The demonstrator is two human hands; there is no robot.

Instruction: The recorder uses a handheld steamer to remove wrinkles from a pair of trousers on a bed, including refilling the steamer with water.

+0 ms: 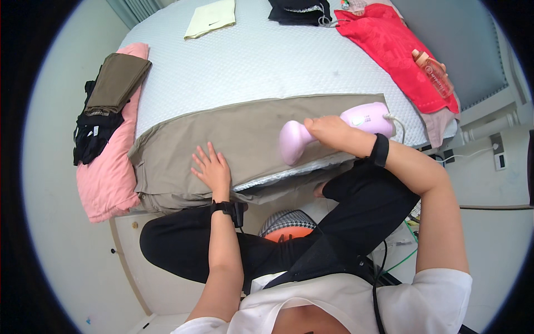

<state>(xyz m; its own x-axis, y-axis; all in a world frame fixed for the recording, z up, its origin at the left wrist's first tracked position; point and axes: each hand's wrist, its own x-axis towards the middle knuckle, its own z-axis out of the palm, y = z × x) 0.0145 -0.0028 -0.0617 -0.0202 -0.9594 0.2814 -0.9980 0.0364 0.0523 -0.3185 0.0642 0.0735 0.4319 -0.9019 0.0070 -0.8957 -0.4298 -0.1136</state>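
Note:
Khaki trousers lie stretched sideways along the near edge of the bed, with part of the cloth hanging over the side. My left hand rests flat on them, its fingers spread. In my right hand is a pink handheld garment steamer, gripped round its handle. The steamer's rounded head is over the trousers' near part, to the left of my hand; whether it touches the cloth I cannot tell. Its wider pink body sits to the right, with a pale cord coming off it.
Folded brown trousers and black clothing lie on a pink bundle at the left. Farther back are a folded cream garment and dark clothing. A bottle lies on red cloth at the right.

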